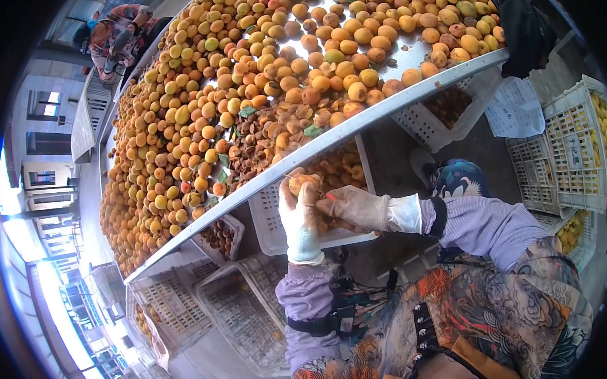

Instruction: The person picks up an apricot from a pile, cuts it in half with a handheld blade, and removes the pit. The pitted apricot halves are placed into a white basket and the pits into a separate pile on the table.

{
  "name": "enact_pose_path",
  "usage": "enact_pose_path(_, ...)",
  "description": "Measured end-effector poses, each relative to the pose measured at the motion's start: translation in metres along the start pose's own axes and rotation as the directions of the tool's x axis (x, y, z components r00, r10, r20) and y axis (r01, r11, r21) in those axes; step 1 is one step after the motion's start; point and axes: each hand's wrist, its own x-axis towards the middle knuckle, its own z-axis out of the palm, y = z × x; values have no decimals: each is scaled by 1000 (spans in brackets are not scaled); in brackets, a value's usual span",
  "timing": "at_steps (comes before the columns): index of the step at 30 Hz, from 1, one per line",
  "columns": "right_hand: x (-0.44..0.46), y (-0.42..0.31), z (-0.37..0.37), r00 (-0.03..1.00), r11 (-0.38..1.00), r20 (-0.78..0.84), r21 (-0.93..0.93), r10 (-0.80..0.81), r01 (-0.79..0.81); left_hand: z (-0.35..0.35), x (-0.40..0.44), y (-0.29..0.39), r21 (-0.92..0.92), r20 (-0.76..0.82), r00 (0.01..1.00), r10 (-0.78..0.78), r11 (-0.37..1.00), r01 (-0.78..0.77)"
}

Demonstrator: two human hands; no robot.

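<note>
My left hand [299, 224], in a white knit glove, is closed around an apricot [304, 183] near the table's raised edge. Beside it, touching or almost touching the fruit, is my right hand [361, 208], in a dirtier glove. Its fingers are pressed together, and a bit of red shows at their tips; what they hold is too small to name. Below both hands stands a white plastic crate [269, 218] with opened apricot pieces [341, 169] in it. On the metal table [318, 144], whole apricots [182, 115] lie heaped, with brown pits and scraps [255, 144] close to the rim.
A crate of dark pits [447, 106] stands under the table at right. Stacked crates [562, 155] with yellow fruit are on my right. A grey crate [242, 314] is on the floor at left. Another person [118, 39] bends at the table's far left end.
</note>
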Motion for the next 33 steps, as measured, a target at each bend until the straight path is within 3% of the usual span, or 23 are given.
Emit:
enact_pose_path(4,-4,0,3,998,997,-6,34,-64,65,-8,-2,-8,-8,87,994,-67,998,68)
enact_pose_path(6,1,8,4,989,989,-19,15,-145,145,-6,-2,-10,-144,34,967,-251,957,253)
enact_pose_path(9,0,9,4,998,997,-1,-14,-70,70,-10,1,-9,-267,68,934,-351,896,356)
enact_pose_path(12,-3,4,1,997,997,-26,-3,-79,78,-7,4,-20,-301,16,970,-242,924,236)
enact_pose_path(14,-7,-4,-3,998,997,-15,-47,-59,58,-6,7,-23,-285,-1,968,-250,928,239)
enact_pose_path(16,-2,4,-4,999,995,-4,-89,-36,36,-3,3,-14,58,-30,998,-49,997,50)
enact_pose_path(18,10,15,0,959,935,-44,-238,-279,261,-8,3,-11,80,20,997,-70,994,68)
enact_pose_path(19,11,22,-4,960,937,-45,-236,-276,259,-9,3,-11,102,64,994,-85,992,78)
enact_pose_path(20,2,6,-5,990,974,-27,-188,-138,131,-9,2,-13,102,63,994,-88,991,81)
enact_pose_path(21,-2,-2,-4,1000,990,-2,-141,1,-1,-8,3,-16,-28,55,987,-153,988,155)
enact_pose_path(22,-1,-1,-2,1000,990,-2,-139,2,-2,-6,3,-18,-159,56,975,-216,962,223)
enact_pose_path(25,-3,4,5,993,993,-16,17,-113,113,2,-2,-7,-296,24,964,-265,919,261)
enact_pose_path(26,-4,5,6,988,988,-27,12,-152,152,0,-3,-8,-296,26,963,-268,918,264)
enact_pose_path(28,-4,6,8,982,982,-39,9,-187,188,-5,-3,-8,-21,43,981,-190,981,191)
enact_pose_path(31,-3,5,6,979,979,-35,16,-201,202,-9,-3,-7,34,20,970,-244,969,243)
enact_pose_path(32,-2,8,3,994,994,16,14,-109,109,-8,-5,-1,33,19,969,-245,969,245)
enact_pose_path(33,-2,6,3,998,1000,66,7,-17,16,-4,-8,10,-17,18,939,-343,939,344)
